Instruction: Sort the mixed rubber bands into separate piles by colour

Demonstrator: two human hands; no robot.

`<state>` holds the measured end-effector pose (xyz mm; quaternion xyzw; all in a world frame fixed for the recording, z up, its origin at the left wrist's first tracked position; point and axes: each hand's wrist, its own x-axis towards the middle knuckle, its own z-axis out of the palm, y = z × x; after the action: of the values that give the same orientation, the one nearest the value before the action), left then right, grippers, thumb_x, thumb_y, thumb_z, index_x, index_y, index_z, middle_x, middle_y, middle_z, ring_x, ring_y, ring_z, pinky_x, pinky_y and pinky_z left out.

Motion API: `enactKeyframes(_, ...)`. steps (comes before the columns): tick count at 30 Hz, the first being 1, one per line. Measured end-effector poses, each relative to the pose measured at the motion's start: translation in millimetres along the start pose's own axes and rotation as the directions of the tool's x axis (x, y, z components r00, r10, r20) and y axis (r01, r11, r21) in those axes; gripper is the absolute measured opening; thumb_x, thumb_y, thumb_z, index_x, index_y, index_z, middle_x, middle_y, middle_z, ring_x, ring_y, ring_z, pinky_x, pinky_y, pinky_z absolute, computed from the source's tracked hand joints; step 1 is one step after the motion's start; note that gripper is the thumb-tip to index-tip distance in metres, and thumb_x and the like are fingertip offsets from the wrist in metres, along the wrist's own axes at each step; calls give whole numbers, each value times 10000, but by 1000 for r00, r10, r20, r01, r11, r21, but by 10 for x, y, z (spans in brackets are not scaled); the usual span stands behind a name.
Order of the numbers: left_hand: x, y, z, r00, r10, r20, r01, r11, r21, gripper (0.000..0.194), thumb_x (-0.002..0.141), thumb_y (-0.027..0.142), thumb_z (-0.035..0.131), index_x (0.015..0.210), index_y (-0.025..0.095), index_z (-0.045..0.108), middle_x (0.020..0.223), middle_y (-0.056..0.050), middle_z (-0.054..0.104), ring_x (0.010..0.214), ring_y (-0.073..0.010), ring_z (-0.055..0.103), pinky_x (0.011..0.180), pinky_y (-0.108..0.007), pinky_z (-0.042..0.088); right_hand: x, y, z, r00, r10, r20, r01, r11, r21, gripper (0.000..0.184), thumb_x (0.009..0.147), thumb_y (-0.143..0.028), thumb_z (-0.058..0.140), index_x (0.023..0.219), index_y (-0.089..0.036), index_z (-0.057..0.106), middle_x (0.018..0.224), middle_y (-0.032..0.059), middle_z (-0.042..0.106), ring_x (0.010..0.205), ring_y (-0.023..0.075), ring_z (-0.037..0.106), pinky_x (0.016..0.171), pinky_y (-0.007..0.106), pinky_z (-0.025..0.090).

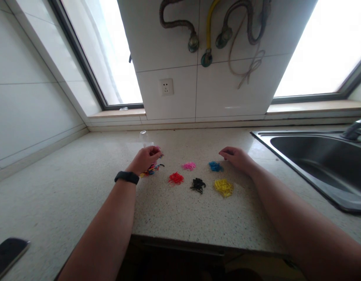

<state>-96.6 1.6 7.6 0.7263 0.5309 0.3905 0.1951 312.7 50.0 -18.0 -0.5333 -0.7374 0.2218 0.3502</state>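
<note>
Small heaps of thin elastic bands lie on the speckled counter (198,218): pink (189,166), blue (215,166), red (176,178), black (197,184) and yellow (224,187). A mixed-colour heap (151,169) lies under my left hand (145,159), whose fingers are pinched together over it on something I cannot make out. A black band is on that wrist. My right hand (236,157) rests on the counter just right of the blue heap, fingers curled with the tips down; nothing shows in it.
A steel sink (321,164) with a tap fills the right side. A dark phone (7,255) lies at the near left corner. A small clear object (143,134) stands behind my left hand. Tiled wall with a socket and hoses is at the back.
</note>
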Motion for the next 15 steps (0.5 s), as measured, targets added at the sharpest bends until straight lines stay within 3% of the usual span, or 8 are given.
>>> enactKeyframes(10, 24, -6, 67, 999, -45, -9, 42, 977, -211, 260, 854, 397, 604, 887, 142, 645, 821, -60, 670, 682, -125, 572, 618, -248, 446, 3, 7, -2, 1000, 18, 15, -18, 1000, -16, 322, 837, -465, 570, 903, -184, 711, 740, 42, 672, 687, 185, 591, 665, 316, 448)
enactKeyframes(15, 14, 127, 174, 996, -92, 21, 94, 943, -320, 246, 852, 403, 590, 874, 159, 615, 660, 9, 553, 512, -83, 411, 478, -224, 325, 20, 46, 14, 1000, 8, 20, -8, 1000, -10, 320, 840, -465, 566, 907, -187, 709, 743, 43, 673, 687, 187, 592, 663, 318, 450)
